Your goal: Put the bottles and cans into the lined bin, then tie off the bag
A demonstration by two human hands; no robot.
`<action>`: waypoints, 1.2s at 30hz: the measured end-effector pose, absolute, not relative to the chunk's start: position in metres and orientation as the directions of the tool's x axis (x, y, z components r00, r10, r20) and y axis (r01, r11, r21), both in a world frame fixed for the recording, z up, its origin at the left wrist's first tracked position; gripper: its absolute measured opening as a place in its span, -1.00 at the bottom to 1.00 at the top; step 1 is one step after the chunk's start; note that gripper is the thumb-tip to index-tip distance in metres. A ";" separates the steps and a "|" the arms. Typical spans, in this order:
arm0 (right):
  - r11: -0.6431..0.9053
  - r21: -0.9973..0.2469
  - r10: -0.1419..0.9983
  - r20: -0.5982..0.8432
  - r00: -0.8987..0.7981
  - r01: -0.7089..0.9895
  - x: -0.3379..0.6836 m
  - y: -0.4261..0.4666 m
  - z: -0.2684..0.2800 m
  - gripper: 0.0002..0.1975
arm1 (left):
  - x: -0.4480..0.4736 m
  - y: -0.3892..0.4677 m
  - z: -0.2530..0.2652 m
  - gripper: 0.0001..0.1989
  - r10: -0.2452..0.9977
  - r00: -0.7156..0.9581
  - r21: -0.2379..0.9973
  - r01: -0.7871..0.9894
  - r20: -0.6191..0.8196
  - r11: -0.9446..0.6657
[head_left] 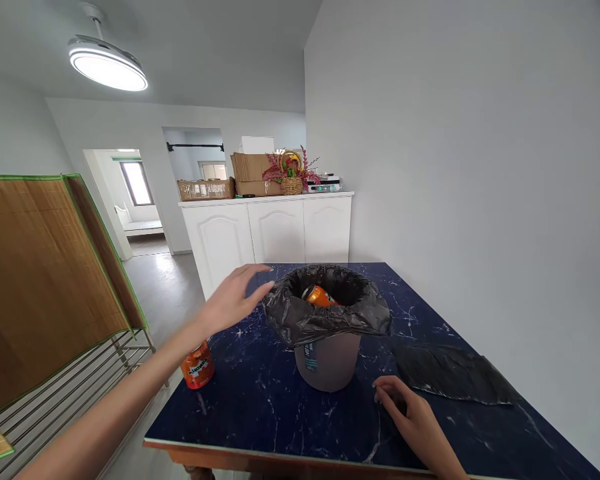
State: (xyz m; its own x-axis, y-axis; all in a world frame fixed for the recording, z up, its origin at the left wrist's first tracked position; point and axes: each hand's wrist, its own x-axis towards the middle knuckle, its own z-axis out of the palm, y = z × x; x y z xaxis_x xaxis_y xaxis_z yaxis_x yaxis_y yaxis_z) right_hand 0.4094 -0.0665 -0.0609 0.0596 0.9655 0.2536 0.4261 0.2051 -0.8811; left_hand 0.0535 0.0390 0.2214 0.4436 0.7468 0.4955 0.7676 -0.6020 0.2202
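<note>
A trash can [329,363] lined with a black garbage bag [325,321] stands on the table. Inside its mouth an orange soda can [320,296] lies tilted, its lower part hidden by the bag. My left hand [234,299] hovers beside the bag's left rim, fingers apart and holding nothing. A second orange soda can [199,365] stands upright on the table's left side, partly covered by my left forearm. My right hand [407,413] rests on the table at the can's lower right, its fingers curled and thumb near the index fingertip, with nothing visible in them.
The dark blue marble-patterned table [260,413] meets a white wall on the right. A flat folded black plastic bag [453,372] lies there. Behind stands a white cabinet [277,230] bearing cardboard boxes and a flower basket [291,185]. A bamboo-mat-covered rack [45,280] is at left.
</note>
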 end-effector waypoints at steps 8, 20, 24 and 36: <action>0.162 -0.899 0.978 0.201 0.056 0.407 0.413 -0.065 -0.068 -0.54 | -0.083 0.039 0.147 -0.16 0.973 0.203 0.214 0.951 0.106 -0.221; 0.184 -0.883 0.966 0.243 0.084 0.431 0.411 -0.069 -0.062 -0.56 | -0.036 0.015 0.174 -0.45 0.762 0.112 0.282 0.887 0.637 -0.366; 0.214 -0.876 0.957 0.277 0.087 0.431 0.410 -0.070 -0.058 -0.58 | 0.043 0.010 0.239 -0.48 0.642 0.120 0.376 0.724 0.757 -0.579; 0.212 -0.887 0.964 0.259 0.063 0.411 0.409 -0.069 -0.055 -0.58 | 0.138 0.046 0.225 -0.38 0.758 0.411 0.426 0.646 0.506 -0.634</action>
State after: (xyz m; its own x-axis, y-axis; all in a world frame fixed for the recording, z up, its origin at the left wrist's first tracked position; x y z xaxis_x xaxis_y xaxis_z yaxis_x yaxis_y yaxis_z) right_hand 0.4092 -0.0688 -0.0547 0.0628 0.9638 0.2590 0.4107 0.2115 -0.8869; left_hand 0.1383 0.0459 0.2247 0.4105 0.7583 0.5063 0.6458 -0.6338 0.4257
